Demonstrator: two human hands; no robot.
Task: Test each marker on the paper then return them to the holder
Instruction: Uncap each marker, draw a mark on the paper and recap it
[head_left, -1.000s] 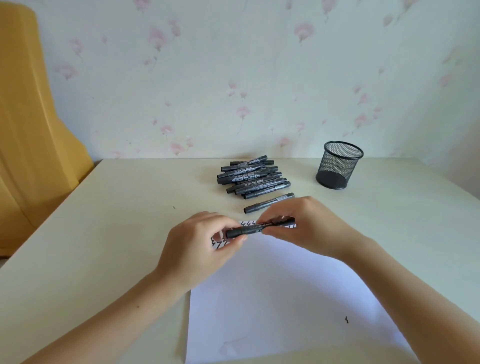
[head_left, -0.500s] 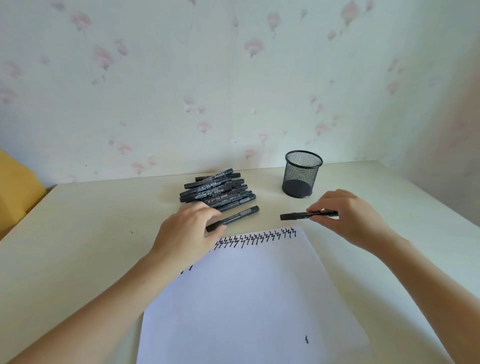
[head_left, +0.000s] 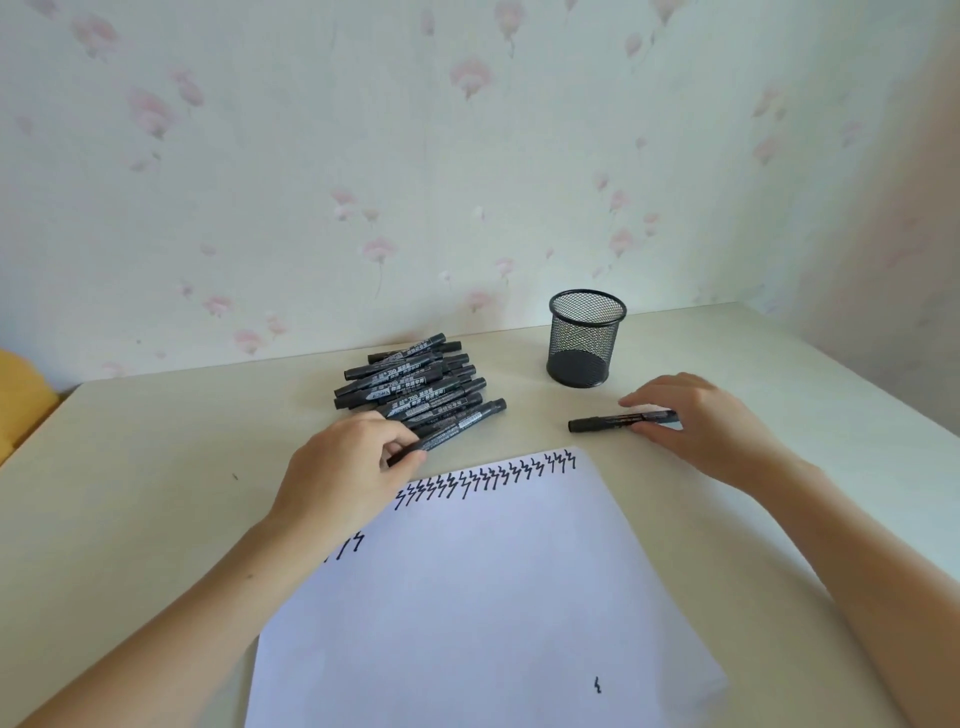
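A white paper (head_left: 483, 597) lies on the table with a row of black zigzag marks along its far edge. My right hand (head_left: 696, 426) holds a capped black marker (head_left: 608, 422) just above the table, right of the paper's far corner. My left hand (head_left: 343, 478) pinches the near end of another black marker (head_left: 457, 428) at the front of a pile of several black markers (head_left: 410, 382). The black mesh holder (head_left: 584, 338) stands behind my right hand and looks empty.
The beige table (head_left: 156, 493) meets a floral papered wall at the back. A yellow object (head_left: 21, 395) shows at the far left edge. One small black mark (head_left: 597, 686) sits near the paper's front right.
My hands have separated. The right hand carried its marker rightward, off the paper toward the holder. The left hand reached forward to the pile and took hold of another marker.
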